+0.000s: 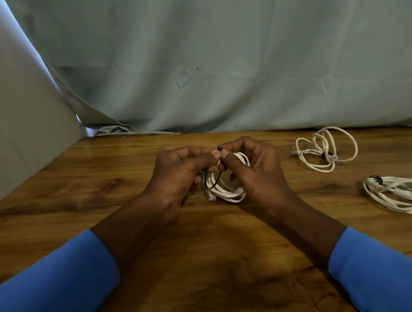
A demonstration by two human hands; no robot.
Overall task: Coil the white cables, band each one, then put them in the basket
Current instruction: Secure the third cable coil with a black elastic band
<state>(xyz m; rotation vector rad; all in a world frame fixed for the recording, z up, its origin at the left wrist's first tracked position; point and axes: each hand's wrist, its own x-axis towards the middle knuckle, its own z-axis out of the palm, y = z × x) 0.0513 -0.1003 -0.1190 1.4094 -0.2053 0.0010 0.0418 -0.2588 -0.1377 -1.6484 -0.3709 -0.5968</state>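
We read no text, label, brand, number or sign on the cables (pixel 229 193), the tabletop (pixel 96 191) or the cloth (pixel 213 52).

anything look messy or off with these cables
The far coil on the right of the table looks sloppy: its loops splay loosely and unevenly, unlike the tighter near coil. No basket is in view. The left hand grips the held coil; the right hand pinches its black band.

A glossy wood-grain table (pixel 115 181) meets a matt, creased cloth backdrop (pixel 213 52); the cables (pixel 327 149) look smooth plastic.
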